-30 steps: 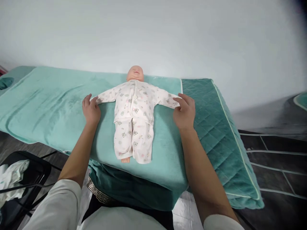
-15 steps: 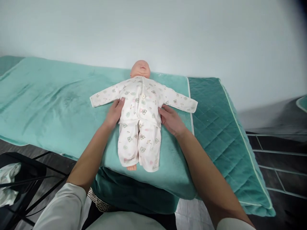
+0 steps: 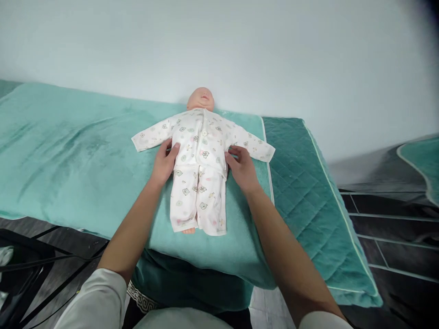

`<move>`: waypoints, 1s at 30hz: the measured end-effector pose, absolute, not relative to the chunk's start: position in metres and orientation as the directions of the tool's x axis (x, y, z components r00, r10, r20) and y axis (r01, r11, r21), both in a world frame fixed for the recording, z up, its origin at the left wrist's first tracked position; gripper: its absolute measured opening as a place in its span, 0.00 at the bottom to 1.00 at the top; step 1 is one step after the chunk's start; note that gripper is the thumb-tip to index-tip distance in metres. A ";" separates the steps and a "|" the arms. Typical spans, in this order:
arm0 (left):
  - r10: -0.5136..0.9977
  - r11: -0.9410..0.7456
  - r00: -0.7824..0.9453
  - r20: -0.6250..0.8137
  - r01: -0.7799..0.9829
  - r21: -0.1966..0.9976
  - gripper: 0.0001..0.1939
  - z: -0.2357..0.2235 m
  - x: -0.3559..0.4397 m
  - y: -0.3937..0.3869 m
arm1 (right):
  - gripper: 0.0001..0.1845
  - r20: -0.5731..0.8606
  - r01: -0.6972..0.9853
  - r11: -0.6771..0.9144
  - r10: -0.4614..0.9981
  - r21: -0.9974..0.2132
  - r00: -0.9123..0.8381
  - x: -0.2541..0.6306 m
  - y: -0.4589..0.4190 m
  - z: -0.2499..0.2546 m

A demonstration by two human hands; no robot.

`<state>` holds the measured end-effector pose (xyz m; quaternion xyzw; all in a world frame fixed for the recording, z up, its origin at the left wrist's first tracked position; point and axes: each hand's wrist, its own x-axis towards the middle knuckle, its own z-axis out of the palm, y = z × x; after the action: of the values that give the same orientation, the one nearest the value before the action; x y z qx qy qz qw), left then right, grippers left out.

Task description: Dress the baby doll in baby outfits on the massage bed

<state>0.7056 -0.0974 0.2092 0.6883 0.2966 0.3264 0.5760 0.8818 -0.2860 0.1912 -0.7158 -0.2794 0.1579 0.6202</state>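
A baby doll (image 3: 200, 99) lies on its back, head toward the wall, its face up. It wears a white long-sleeved shirt (image 3: 192, 137) with small printed animals and a button in front, the sleeves spread to both sides. Matching trousers (image 3: 185, 201) cover its legs; a few toes peek out of one trouser leg. At the left side of the shirt, my left hand (image 3: 165, 161) grips the cloth near the waist, thumb in front. My right hand (image 3: 243, 168) holds the opposite side below the sleeve. Some fingertips of both hands are hidden by the cloth.
The doll rests on a bed with a teal velvet cover (image 3: 85, 151). A darker quilted cover (image 3: 305, 196) continues to the right. Behind stands a pale wall (image 3: 219, 50). A black frame with a bin-like holder (image 3: 24, 269) is at lower left.
The shirt sides and sleeves have shifted slightly inward, and the right hand has moved a little up and left. The trouser hems sit slightly higher in view; the camera has shifted somewhat.
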 end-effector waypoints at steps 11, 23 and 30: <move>0.314 -0.883 0.695 0.647 -0.037 0.468 0.09 0.212 0.676 -0.112 | 0.07 0.604 0.945 0.025 0.774 -0.328 0.189 0.842 -0.302 0.218; 0.303 -0.922 0.551 0.777 -0.038 0.386 0.08 0.206 0.662 -0.117 | 0.05 0.678 0.851 0.264 0.722 -0.453 0.137 0.851 -0.314 0.229; 0.347 -0.879 0.645 0.681 -0.029 0.476 0.04 0.205 0.659 -0.119 | 0.09 0.577 0.733 0.267 0.791 -0.626 0.205 0.855 -0.315 0.222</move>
<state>0.6587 -0.1187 0.2046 0.8776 0.0905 0.4115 0.2285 0.8552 -0.3148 0.2220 -0.6047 -0.6300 0.0299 0.4864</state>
